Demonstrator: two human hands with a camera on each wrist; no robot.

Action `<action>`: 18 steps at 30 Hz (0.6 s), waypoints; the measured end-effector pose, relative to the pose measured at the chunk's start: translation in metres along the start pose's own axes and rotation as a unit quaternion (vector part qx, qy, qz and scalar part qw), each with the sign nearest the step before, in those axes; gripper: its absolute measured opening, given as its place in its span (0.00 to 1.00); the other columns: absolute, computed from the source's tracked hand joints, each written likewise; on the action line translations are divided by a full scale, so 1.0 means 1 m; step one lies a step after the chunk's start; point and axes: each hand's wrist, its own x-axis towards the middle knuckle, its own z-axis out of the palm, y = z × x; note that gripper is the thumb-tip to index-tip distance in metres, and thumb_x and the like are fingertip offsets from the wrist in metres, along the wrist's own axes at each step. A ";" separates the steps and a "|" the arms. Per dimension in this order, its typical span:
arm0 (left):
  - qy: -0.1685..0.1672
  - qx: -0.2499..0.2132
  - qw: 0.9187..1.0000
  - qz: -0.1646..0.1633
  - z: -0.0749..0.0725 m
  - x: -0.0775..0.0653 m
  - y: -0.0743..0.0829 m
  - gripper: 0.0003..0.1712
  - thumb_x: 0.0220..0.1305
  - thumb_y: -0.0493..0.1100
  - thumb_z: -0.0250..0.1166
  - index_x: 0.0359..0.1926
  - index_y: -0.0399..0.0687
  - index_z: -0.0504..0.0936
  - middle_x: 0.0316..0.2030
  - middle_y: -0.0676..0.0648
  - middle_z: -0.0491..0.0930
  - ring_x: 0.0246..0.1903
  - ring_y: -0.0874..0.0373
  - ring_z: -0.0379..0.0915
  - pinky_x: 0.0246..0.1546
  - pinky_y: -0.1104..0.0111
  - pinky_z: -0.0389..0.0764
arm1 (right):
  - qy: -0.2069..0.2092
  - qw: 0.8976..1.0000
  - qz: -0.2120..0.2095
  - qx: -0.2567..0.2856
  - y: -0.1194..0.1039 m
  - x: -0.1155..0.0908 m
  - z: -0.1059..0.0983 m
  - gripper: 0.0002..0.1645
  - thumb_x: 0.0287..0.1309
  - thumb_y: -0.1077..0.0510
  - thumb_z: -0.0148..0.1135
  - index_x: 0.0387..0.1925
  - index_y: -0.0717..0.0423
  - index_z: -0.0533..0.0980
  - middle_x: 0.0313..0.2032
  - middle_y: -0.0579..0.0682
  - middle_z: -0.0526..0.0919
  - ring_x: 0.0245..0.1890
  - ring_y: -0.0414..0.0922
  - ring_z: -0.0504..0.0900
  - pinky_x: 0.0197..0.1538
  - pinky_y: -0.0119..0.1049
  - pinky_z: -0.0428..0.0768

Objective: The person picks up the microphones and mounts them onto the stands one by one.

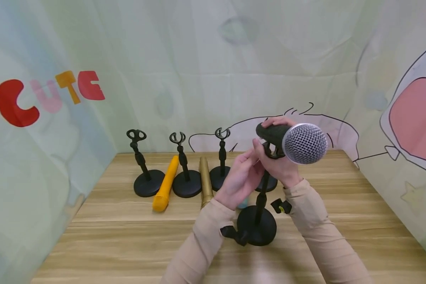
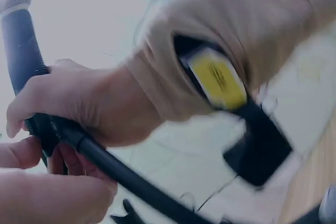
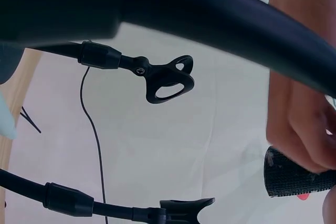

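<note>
A black microphone (image 1: 305, 144) with a silver mesh head lies across the clip (image 1: 275, 153) atop a black desk stand, mesh toward the camera. My right hand (image 1: 283, 170) wraps round the microphone and clip, fingers over the handle. From the left, my left hand (image 1: 242, 178) pinches at the clip joint, its thumb and fingertips partly hidden. The left wrist view shows my left hand (image 2: 58, 195) just below my right hand (image 2: 79, 100) at the top of the pole (image 2: 139, 179). In the right wrist view, the handle's tail end (image 3: 294, 174) shows beside curled fingers.
Three more stands with bare clips stand left along the back: an outer one (image 1: 147, 183), a middle one (image 1: 186, 184) and one nearer my hands (image 1: 220, 177). An orange microphone (image 1: 166, 185) and a gold one (image 1: 206, 179) lie between them. Another stand base (image 1: 271, 184) is partly hidden behind my hands.
</note>
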 end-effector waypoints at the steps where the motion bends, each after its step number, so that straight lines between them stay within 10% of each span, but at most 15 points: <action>1: -0.001 -0.008 1.000 -0.009 0.000 0.001 0.000 0.22 0.81 0.40 0.45 0.46 0.53 0.88 0.49 0.56 0.78 0.52 0.64 0.71 0.59 0.74 0.69 | 0.000 1.000 0.001 0.002 0.000 0.000 0.000 0.30 0.50 0.55 0.73 0.50 0.62 0.68 0.47 0.38 0.82 0.51 0.42 0.79 0.63 0.37 0.74; 9: 0.003 -0.027 1.000 0.000 0.003 0.002 -0.004 0.10 0.67 0.47 0.60 0.39 0.55 0.88 0.42 0.57 0.80 0.47 0.66 0.71 0.55 0.73 0.67 | 0.014 1.000 -0.012 -0.005 0.000 0.000 0.004 0.29 0.48 0.57 0.72 0.46 0.66 0.68 0.45 0.38 0.83 0.49 0.42 0.80 0.61 0.37 0.75; 18: 0.037 -0.034 0.997 0.054 0.010 0.005 -0.012 0.26 0.78 0.34 0.45 0.37 0.57 0.89 0.43 0.57 0.81 0.64 0.61 0.62 0.72 0.62 0.53 | 0.015 1.000 0.006 -0.001 -0.002 0.001 0.007 0.26 0.46 0.64 0.67 0.44 0.73 0.65 0.43 0.36 0.83 0.49 0.40 0.79 0.61 0.37 0.73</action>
